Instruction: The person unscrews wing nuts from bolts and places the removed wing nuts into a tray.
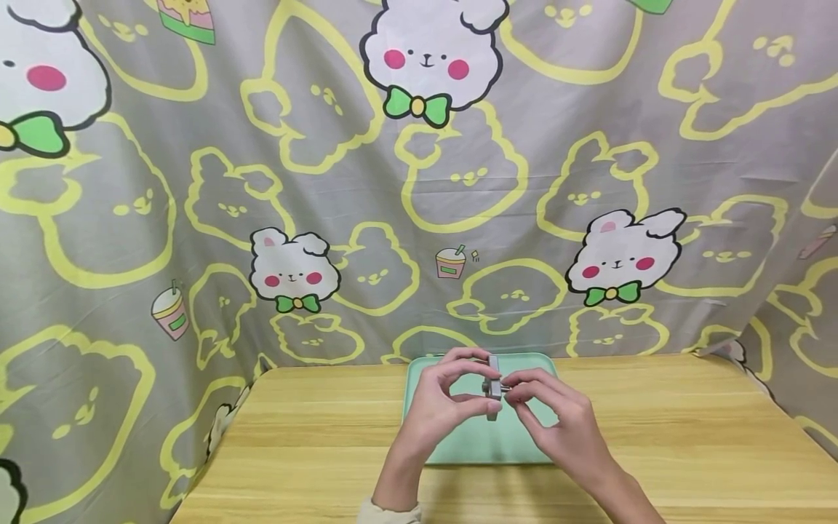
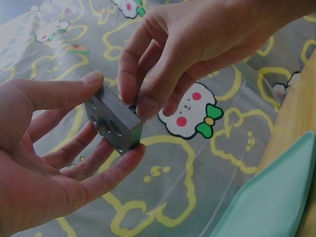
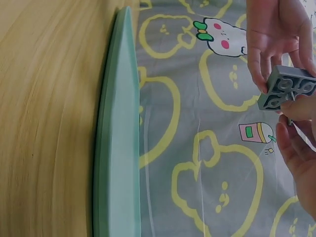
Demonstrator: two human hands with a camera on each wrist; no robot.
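Note:
Over the mint-green tray [image 1: 484, 445], my left hand [image 1: 432, 397] holds a small grey block [image 2: 114, 112] by its edges, thumb on one side and fingertips on the other. The block has round holes, and a round metal end shows in one hole in the left wrist view. From the opposite face, the recessed side, a thin threaded screw [image 3: 292, 95] sticks out. My right hand [image 1: 559, 411] pinches this screw between thumb and fingers, close against the block. The fingertips partly cover the screw.
The tray lies on a light wooden table [image 1: 314, 437], near its back edge. Behind the table hangs a grey curtain [image 1: 366, 196] printed with rabbits and yellow outlines, which also closes off both sides.

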